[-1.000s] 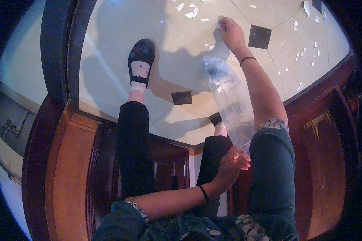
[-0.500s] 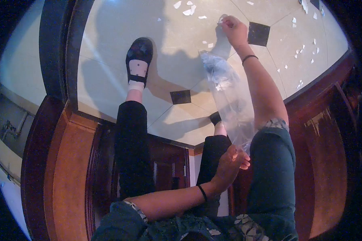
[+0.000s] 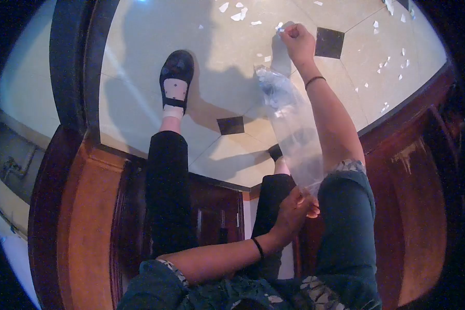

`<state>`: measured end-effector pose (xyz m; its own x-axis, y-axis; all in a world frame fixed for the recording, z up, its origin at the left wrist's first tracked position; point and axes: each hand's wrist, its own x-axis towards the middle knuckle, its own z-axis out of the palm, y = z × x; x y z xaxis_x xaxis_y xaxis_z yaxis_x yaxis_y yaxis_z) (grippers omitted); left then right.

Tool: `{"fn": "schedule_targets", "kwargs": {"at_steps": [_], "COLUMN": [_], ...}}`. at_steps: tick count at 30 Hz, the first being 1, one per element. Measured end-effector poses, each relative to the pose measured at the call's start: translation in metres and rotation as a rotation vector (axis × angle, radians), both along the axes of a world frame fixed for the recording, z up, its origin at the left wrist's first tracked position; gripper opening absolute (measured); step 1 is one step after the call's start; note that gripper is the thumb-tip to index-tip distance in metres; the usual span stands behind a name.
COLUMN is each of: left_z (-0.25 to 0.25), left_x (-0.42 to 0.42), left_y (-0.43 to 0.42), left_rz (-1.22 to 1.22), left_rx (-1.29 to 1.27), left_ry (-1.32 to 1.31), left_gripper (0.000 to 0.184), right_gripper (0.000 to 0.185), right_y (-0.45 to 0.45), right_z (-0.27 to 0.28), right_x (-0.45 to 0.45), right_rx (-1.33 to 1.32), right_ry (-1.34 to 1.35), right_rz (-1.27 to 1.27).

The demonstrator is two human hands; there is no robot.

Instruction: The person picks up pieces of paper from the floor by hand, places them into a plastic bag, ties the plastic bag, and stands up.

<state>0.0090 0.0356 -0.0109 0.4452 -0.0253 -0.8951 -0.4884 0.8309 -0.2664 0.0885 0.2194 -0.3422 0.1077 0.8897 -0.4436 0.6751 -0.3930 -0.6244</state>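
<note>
While the left hand (image 3: 293,207) is clamping its gathered end, the bag (image 3: 298,134) is stretching forward, looking light, limp and slippery, so a bunched grip is probably suiting it. Farther off, the right hand (image 3: 301,44) is pinching a scrap (image 3: 279,26), probably flimsy, best taken by an edge; more scraps (image 3: 239,15) are lying on the floor (image 3: 341,80).

Right shoe (image 3: 275,152) partly behind clear bag (image 3: 298,137), upper-right white scrap (image 3: 389,6) edge-cropped.

head-worn camera | faces forward, down | well above tiled floor (image 3: 346,72)
</note>
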Motion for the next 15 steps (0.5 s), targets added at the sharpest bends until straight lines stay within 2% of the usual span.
{"fn": "schedule_targets", "kwargs": {"at_steps": [1, 3, 6, 10, 13, 15], "left_z": [-0.001, -0.004, 0.001, 0.002, 0.000, -0.003], "left_x": [0.003, 0.010, 0.009, 0.006, 0.010, 0.013], "left_y": [-0.008, -0.023, -0.022, -0.013, -0.017, -0.029], "left_rz": [-0.005, -0.146, -0.143, -0.083, -0.087, -0.138], "left_rx": [-0.001, 0.218, 0.155, 0.110, 0.093, 0.159], "left_ry": [0.003, 0.156, 0.129, 0.073, 0.104, 0.168], "left_gripper": [0.015, 0.018, 0.021, 0.024, 0.026, 0.028], "right_gripper": [0.020, 0.023, 0.024, 0.020, 0.020, 0.019], "right_y": [0.000, 0.002, 0.004, 0.003, 0.000, -0.001], "right_z": [-0.002, -0.010, -0.020, 0.007, 0.003, 0.002], "right_x": [-0.003, -0.008, -0.007, -0.023, -0.032, -0.039], "right_rx": [-0.001, 0.075, 0.085, 0.046, 0.030, -0.131], "right_ry": [0.003, -0.223, -0.273, -0.441, -0.531, -0.469], "right_rz": [-0.005, 0.095, 0.114, 0.188, 0.091, -0.072]}}
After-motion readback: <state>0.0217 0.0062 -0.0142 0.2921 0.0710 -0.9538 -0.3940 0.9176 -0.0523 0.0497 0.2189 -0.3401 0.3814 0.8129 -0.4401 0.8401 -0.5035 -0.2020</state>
